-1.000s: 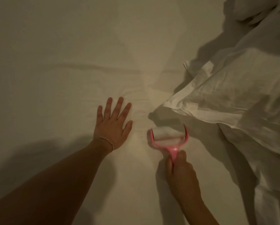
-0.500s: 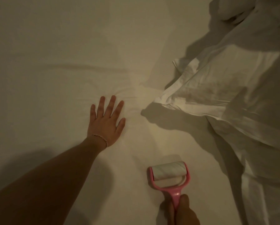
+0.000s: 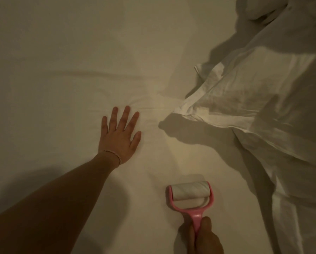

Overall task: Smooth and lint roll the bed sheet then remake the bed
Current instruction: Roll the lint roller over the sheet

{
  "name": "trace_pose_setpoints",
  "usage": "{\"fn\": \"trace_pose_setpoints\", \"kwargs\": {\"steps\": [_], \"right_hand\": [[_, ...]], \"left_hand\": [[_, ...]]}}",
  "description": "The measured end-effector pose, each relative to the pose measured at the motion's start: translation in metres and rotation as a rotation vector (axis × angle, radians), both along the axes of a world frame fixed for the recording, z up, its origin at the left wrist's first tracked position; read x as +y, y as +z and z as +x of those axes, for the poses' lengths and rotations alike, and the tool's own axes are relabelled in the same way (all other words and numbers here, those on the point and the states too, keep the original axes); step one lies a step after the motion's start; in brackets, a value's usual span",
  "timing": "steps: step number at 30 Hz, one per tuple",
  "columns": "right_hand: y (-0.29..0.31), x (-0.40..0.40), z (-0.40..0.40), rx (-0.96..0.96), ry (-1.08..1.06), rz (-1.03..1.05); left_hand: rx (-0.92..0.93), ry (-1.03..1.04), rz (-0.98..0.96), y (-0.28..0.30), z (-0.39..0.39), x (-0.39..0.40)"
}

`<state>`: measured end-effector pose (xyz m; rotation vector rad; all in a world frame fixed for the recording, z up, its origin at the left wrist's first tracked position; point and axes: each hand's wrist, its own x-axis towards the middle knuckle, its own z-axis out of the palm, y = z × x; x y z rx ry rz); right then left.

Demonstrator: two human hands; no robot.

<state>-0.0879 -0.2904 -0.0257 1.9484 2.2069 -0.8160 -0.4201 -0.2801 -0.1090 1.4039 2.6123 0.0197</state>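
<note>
Seeing my right hand (image 3: 202,237), clamped on the pink-framed lint roller (image 3: 190,196), finish a pull-back stroke down the cream bed sheet (image 3: 61,52) while my left hand (image 3: 119,138) stays flat, fingers spread, pinning it.

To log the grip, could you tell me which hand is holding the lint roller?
The right hand, its fingers curled round the pink lint roller handle; the left hand lies flat on the sheet.

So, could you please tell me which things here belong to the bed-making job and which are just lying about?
Part of the job:
bed sheet
lint roller, held by the right hand
left hand, flat on the sheet
bunched duvet, for remaking

Lying about:
nothing visible; the bracelet is merely worn
</note>
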Motion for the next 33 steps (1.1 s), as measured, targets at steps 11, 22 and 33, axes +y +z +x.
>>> {"fn": "trace_pose_setpoints", "kwargs": {"steps": [11,22,33], "right_hand": [[0.014,0.03,-0.045,-0.164,0.033,-0.282],[-0.004,0.117,-0.141,-0.013,0.146,-0.133],[0.003,0.161,-0.162,0.029,0.289,-0.102]], "left_hand": [[0.007,0.002,0.001,-0.001,0.0,0.001],[0.026,-0.003,0.008,-0.005,0.0,0.001],[0.012,-0.01,0.015,-0.003,-0.002,0.0]]}}
